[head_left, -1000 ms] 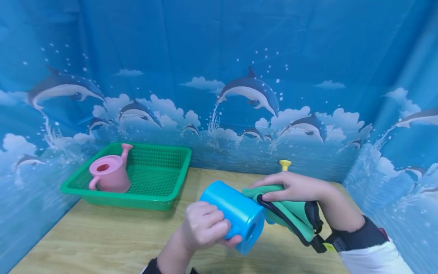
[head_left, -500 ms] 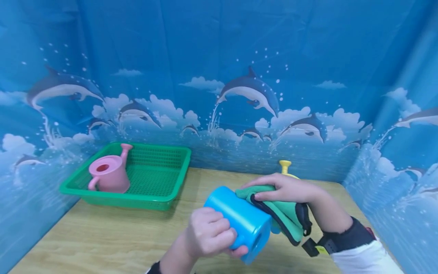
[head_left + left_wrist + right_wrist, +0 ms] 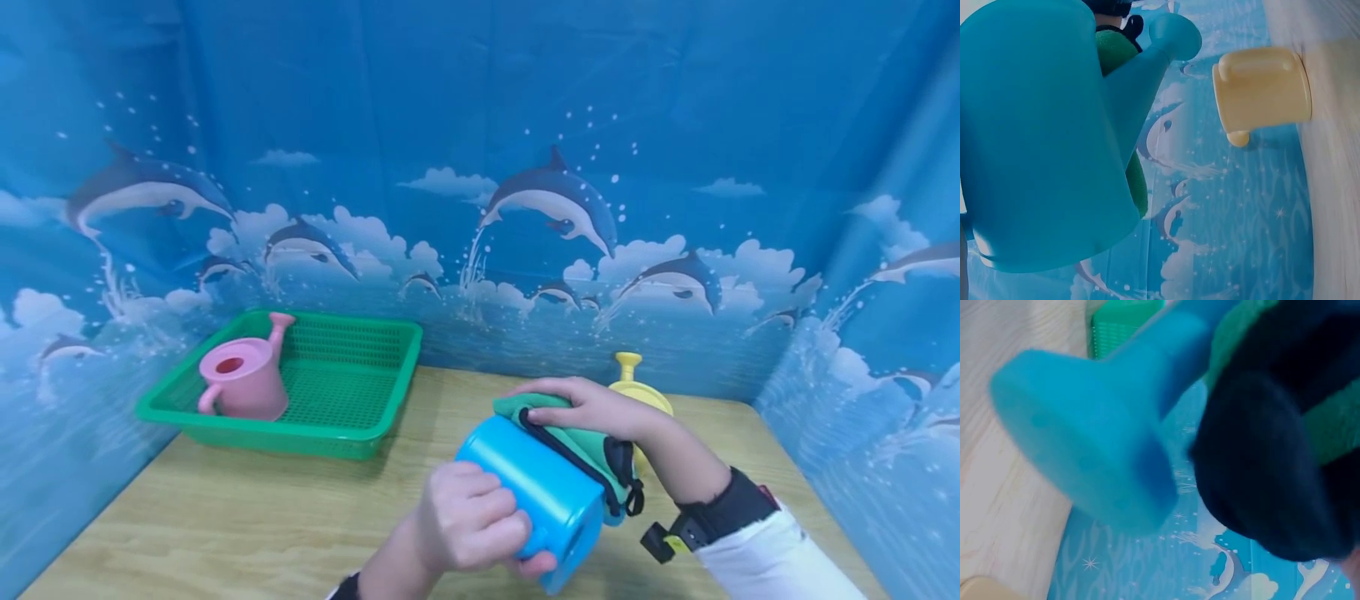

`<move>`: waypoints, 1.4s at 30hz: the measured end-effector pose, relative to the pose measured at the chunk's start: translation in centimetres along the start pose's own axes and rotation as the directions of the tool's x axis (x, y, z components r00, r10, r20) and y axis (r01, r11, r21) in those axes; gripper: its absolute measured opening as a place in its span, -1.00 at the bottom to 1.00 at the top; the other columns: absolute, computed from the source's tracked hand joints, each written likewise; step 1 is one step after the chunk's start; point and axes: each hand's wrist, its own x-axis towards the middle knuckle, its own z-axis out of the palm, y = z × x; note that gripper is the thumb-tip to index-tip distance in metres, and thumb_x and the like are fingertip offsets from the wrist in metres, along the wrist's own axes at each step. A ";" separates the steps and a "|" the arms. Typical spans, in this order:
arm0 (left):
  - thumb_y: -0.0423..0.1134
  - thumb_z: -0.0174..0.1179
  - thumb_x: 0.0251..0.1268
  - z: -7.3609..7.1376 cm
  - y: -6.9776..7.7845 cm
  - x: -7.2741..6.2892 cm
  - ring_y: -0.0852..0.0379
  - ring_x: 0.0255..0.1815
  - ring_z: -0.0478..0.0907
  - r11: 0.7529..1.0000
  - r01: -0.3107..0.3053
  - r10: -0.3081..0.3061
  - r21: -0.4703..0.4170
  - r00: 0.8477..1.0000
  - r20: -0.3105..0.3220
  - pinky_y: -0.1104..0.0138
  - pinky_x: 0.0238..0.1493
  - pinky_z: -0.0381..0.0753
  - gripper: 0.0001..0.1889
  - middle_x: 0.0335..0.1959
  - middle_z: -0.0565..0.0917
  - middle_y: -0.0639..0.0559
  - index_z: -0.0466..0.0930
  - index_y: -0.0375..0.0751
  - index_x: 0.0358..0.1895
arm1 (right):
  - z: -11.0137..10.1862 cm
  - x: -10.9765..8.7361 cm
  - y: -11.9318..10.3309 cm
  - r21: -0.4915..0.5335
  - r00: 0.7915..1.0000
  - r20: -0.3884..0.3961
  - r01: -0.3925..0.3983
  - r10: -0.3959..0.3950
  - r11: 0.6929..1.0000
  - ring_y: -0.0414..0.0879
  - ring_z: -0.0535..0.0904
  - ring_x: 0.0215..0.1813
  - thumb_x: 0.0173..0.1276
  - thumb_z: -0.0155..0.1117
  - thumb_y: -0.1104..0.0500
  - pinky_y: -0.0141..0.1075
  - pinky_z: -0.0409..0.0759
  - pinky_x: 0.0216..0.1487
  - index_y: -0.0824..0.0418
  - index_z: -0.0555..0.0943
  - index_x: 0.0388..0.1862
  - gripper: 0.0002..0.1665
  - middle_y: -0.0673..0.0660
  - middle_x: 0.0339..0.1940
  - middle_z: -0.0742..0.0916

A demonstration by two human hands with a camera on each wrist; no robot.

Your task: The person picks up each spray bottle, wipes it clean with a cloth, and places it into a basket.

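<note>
My left hand [image 3: 468, 521] grips a blue toy watering can [image 3: 536, 492], held tilted above the wooden table [image 3: 247, 517]. My right hand [image 3: 592, 408] presses a green cloth with a black edge [image 3: 581, 446] against the can's upper side. The left wrist view shows the blue can [image 3: 1041, 144] close up with its spout [image 3: 1172, 37] and a bit of the green cloth [image 3: 1113, 50]. The right wrist view is filled by the blue spout head [image 3: 1085, 437] and the cloth [image 3: 1279, 444].
A yellow watering can [image 3: 637, 392] stands on the table behind my right hand, also seen in the left wrist view as the yellow can [image 3: 1263, 87]. A green mesh basket [image 3: 352, 425] at the back left holds a pink watering can [image 3: 243, 383]. Blue dolphin-print backdrop surrounds the table.
My right hand has slid the green cloth leftward and up over the blue can. The can has shifted slightly right and down. The yellow can behind is more exposed.
</note>
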 end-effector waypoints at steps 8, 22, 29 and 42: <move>0.01 0.03 0.36 -0.2 -1.2 -0.7 0.40 -0.76 0.01 0.998 -0.017 0.021 0.059 0.998 -0.057 0.59 -0.67 -0.08 -0.57 -0.78 0.21 0.29 0.22 0.07 -0.72 | -0.2 -0.9 0.7 -0.010 0.998 0.001 -0.069 0.069 0.998 0.24 0.31 0.42 0.54 -0.05 -0.08 0.13 0.39 0.30 0.15 0.30 0.43 -0.41 0.24 0.42 0.42; -0.01 0.02 0.39 0.0 -2.3 -0.9 0.42 -0.76 0.02 0.995 -0.026 0.034 0.093 0.996 -0.087 0.61 -0.68 -0.03 -0.54 -0.80 0.18 0.29 0.22 0.04 -0.73 | -1.3 -4.0 0.1 -0.126 0.998 0.021 -0.061 0.065 0.990 0.19 0.37 0.39 0.54 -0.03 -0.02 0.07 0.45 0.27 0.10 0.37 0.39 -0.49 0.18 0.37 0.49; -0.01 0.02 0.38 0.0 -2.1 -0.8 0.43 -0.77 0.03 0.995 -0.028 0.037 0.101 0.996 -0.086 0.62 -0.68 -0.03 -0.54 -0.81 0.18 0.30 0.21 0.06 -0.73 | -1.4 -4.8 0.0 -0.114 0.998 0.028 -0.051 0.055 0.992 0.20 0.39 0.37 0.54 -0.02 0.01 -0.08 0.51 0.21 0.13 0.38 0.38 -0.50 0.20 0.35 0.50; 0.02 0.03 0.35 0.3 -0.4 -0.5 0.42 -0.77 0.06 0.997 -0.025 0.030 0.073 0.997 -0.074 0.63 -0.67 -0.03 -0.56 -0.79 0.22 0.31 0.24 0.08 -0.73 | -0.4 -1.5 0.8 -0.087 0.991 0.057 -0.115 0.120 0.990 0.23 0.32 0.42 0.52 0.01 -0.05 0.14 0.38 0.30 0.11 0.37 0.40 -0.45 0.21 0.39 0.46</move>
